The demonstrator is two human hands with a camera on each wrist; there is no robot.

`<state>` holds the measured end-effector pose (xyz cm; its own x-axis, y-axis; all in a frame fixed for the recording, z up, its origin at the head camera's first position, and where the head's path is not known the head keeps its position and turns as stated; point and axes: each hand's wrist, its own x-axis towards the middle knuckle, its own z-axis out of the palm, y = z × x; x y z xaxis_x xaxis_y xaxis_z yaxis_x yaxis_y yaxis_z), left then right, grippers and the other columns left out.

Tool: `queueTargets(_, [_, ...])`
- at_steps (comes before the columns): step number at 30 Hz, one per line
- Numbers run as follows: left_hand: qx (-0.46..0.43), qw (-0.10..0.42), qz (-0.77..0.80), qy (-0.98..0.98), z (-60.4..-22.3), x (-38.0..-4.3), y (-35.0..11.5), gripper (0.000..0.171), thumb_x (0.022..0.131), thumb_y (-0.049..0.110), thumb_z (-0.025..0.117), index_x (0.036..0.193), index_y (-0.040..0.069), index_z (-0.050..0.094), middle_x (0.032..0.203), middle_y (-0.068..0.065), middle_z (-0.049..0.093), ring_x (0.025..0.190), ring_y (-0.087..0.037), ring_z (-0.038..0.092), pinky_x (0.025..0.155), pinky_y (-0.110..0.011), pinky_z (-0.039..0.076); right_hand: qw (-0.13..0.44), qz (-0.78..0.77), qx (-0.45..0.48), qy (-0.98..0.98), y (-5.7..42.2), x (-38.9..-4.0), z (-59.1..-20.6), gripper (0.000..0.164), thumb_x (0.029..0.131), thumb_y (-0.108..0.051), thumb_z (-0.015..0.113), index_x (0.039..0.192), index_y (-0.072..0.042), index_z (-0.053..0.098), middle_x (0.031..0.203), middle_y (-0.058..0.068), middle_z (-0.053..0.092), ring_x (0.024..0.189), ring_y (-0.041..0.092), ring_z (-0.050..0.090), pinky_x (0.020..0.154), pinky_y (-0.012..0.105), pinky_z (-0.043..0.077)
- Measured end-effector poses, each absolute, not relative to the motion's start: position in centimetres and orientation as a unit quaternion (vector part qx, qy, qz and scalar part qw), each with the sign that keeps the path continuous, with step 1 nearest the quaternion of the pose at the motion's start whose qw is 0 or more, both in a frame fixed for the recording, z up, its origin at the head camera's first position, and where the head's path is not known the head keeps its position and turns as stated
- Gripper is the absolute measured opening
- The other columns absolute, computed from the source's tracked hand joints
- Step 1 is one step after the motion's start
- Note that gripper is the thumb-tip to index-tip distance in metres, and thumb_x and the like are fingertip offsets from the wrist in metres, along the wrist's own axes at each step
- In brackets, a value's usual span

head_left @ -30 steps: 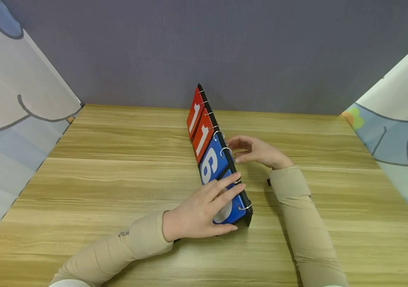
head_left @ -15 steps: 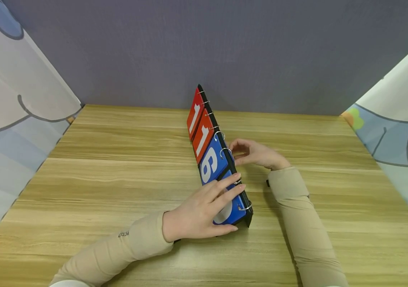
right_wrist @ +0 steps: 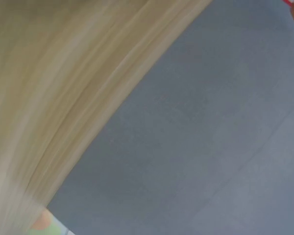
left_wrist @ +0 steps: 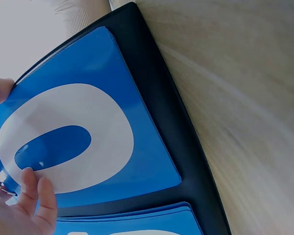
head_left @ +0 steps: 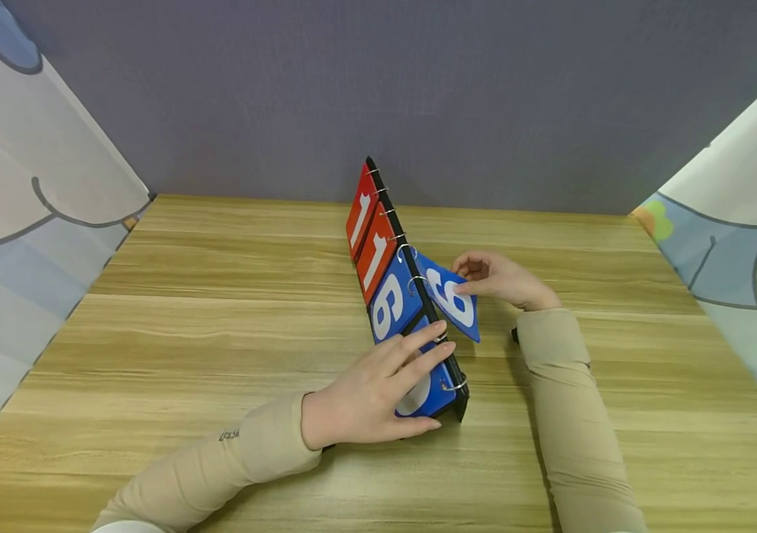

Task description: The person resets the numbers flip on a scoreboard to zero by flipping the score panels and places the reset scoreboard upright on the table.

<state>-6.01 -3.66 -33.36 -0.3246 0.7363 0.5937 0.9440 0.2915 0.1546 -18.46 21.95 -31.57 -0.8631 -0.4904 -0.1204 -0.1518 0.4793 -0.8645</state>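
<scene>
Glossy blue cards (left_wrist: pixel 88 115), shiny metal rings (head_left: pixel 419 277), smooth black board (left_wrist: pixel 154 98), wood-grained tabletop (head_left: pixel 218 311), matt cloth sleeves (head_left: pixel 268 437)

Red cards (head_left: pixel 374 255) and blue cards (head_left: pixel 395 296) carry white numerals (left_wrist: pixel 112 132); their stand (left_wrist: pixel 159 98) is black. Sleeves (head_left: pixel 265 437) are beige, the table (head_left: pixel 218 311) yellow-brown with wood grain, the wall (head_left: pixel 378 89) grey.

Left of the flip scoreboard (head_left: pixel 393 297), bare tabletop (head_left: pixel 238 296) gives you a wide path, but your left hand (head_left: pixel 374 392) lies across the scoreboard's near end. Along its right side, a slanting blue card (head_left: pixel 449 294) and your right hand (head_left: pixel 507 281) block you; more tabletop lies open farther right. Beyond its far end, a grey panel (head_left: pixel 378 96) walls you off.
</scene>
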Motion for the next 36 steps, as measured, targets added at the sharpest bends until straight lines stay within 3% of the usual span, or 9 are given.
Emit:
queueTargets(5, [-0.541,0.206,-0.245,-0.777,-33.3,-6.0,-3.7,0.084,0.080,0.044,0.067,0.142,0.002,0.029,0.147,-0.020,0.032,0.110,-0.018,0.050,0.091,-0.029,0.042,0.135,-0.464,-0.145,0.863,22.5,-18.4,-31.2,0.025,0.084,-0.013,0.067,0.101,0.005,0.059,0.085,0.003,0.056,0.076,0.014,0.053,0.066,0.025,0.045])
queueTargets(13, [-0.543,0.210,-0.248,-0.775,-33.3,-5.9,-3.6,0.084,0.080,0.044,0.068,0.142,0.002,0.029,0.146,-0.020,0.033,0.104,-0.016,0.050,0.088,-0.028,0.042,0.136,-0.471,-0.149,0.858,22.7,-18.3,-31.0,0.023,0.087,-0.017,0.064,0.093,0.004,0.057,0.077,0.001,0.055,0.070,0.012,0.050,0.068,0.032,0.043])
queueTargets(23, [-0.540,0.206,-0.242,-0.779,-33.2,-5.8,-3.7,0.084,0.080,0.045,0.067,0.142,0.003,0.029,0.148,-0.018,0.030,0.113,-0.019,0.049,0.092,-0.029,0.042,0.111,-0.478,-0.120,0.863,23.8,-17.6,-29.9,0.030,0.091,-0.028,0.059,0.102,-0.001,0.053,0.088,0.004,0.053,0.081,0.017,0.049,0.073,0.027,0.042])
queueTargets(32, [-0.539,0.204,-0.239,-0.782,-33.2,-5.9,-3.7,0.085,0.080,0.045,0.068,0.142,0.003,0.028,0.148,-0.018,0.029,0.118,-0.021,0.047,0.095,-0.031,0.041,0.083,-0.624,-0.124,0.767,24.8,-16.5,-28.3,0.008,0.093,-0.021,0.056,0.097,-0.015,0.059,0.079,-0.003,0.057,0.069,0.008,0.054,0.066,0.021,0.045])
queueTargets(36, [-0.540,0.209,-0.242,-0.779,-33.2,-5.8,-3.7,0.084,0.080,0.045,0.068,0.142,0.002,0.029,0.148,-0.018,0.030,0.114,-0.019,0.049,0.092,-0.029,0.042,0.075,-0.664,-0.164,0.726,25.2,-15.7,-27.5,0.015,0.094,-0.011,0.052,0.104,-0.016,0.062,0.082,-0.003,0.062,0.069,0.007,0.058,0.064,0.019,0.047])
